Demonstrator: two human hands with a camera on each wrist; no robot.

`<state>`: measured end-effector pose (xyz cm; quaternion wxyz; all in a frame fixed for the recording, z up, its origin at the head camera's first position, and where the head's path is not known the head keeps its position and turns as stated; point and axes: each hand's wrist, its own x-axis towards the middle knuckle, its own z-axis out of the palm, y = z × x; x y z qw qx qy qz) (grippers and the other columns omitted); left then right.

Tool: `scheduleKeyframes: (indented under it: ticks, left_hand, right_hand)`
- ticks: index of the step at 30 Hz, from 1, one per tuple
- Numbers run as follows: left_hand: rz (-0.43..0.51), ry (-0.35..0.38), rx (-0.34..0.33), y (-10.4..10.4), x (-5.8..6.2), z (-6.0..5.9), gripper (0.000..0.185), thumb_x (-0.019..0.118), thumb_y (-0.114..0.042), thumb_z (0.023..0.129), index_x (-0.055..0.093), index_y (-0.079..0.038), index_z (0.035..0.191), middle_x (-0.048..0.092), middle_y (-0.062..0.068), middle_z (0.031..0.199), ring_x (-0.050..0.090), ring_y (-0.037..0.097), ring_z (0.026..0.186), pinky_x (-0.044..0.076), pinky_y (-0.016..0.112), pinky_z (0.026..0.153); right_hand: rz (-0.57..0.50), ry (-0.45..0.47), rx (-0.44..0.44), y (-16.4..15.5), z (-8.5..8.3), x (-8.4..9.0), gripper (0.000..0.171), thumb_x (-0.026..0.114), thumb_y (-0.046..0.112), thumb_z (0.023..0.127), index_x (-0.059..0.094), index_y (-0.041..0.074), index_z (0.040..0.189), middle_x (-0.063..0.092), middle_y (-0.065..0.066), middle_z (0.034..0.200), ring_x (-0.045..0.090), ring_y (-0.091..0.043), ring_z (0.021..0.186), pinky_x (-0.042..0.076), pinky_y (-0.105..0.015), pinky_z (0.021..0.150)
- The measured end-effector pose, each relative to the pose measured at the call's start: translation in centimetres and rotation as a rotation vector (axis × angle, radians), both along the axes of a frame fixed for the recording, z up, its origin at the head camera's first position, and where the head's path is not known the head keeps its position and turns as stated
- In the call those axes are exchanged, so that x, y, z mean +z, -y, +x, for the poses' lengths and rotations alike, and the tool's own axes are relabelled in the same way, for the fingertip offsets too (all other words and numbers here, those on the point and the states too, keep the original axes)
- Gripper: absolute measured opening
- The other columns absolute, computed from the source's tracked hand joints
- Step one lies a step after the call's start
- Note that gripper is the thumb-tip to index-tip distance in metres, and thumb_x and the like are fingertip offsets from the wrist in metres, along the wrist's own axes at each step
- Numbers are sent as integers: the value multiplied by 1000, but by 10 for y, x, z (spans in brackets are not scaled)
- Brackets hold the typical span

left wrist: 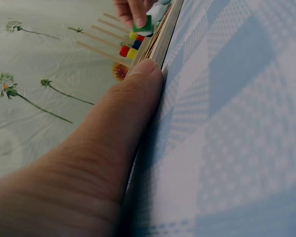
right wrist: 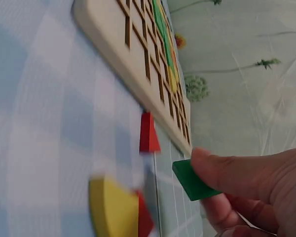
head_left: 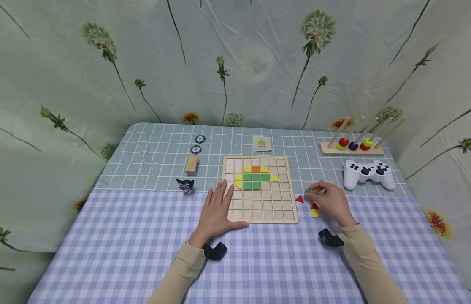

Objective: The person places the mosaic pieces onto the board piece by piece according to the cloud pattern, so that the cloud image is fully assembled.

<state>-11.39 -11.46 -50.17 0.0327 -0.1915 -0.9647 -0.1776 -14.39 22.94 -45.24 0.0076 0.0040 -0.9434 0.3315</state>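
A wooden grid board [head_left: 273, 207] lies on the table, with green squares [head_left: 252, 185], yellow curved pieces [head_left: 239, 181] and one orange square [head_left: 256, 169] set in its upper cells. My left hand [head_left: 216, 213] rests with straight fingers at the board's left side, its thumb [left wrist: 133, 89] along the front edge. To the right of the board, my right hand [head_left: 331, 202] pinches a green square tile [right wrist: 190, 181] between thumb and fingers. Below that tile lie a red triangle [head_left: 299, 199], another red triangle [head_left: 315, 206] and a yellow rounded piece [head_left: 315, 214].
Behind the board lies a small pattern card [head_left: 262, 143]. A white game controller [head_left: 368, 174] and a wooden bead rack [head_left: 351, 150] stand at the right. On the left are a wooden block [head_left: 191, 165], a small dark figurine [head_left: 185, 186] and two round chips [head_left: 196, 149].
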Motion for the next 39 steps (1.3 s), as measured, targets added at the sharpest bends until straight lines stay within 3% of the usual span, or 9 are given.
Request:
scheduleKeyframes:
  ticks: [7,16,32,39]
  left_hand:
    - [5,1,-6,0,0,0,119,62,-79,66,20,-8,152,10,16,156,4,29,143,1,45,114]
    - [5,0,-5,0,1,0,119,62,-79,65,20,-8,152,11,16,156,5,30,143,1,45,114]
    - [2,18,0,-1,1,0,120,60,-80,66,18,-9,152,9,16,157,2,28,143,-1,43,114]
    - [3,20,2,-1,1,0,120,61,-79,65,18,-9,152,9,15,157,3,28,143,-1,43,114]
  right_hand:
    - [-75,-31,60,26,-8,1,18,79,17,78,66,6,83,59,-2,73,46,-17,54,37,-27,46]
    - [-141,-52,110,64,-17,1,12,75,14,82,75,4,89,65,-4,79,45,-17,58,36,-28,49]
    - [-159,-106,156,93,-28,-6,9,73,15,85,75,7,88,69,-5,86,48,-15,59,38,-29,52]
    - [-89,-104,153,95,-31,-6,11,73,16,84,77,7,89,70,-7,88,55,-15,64,41,-30,54]
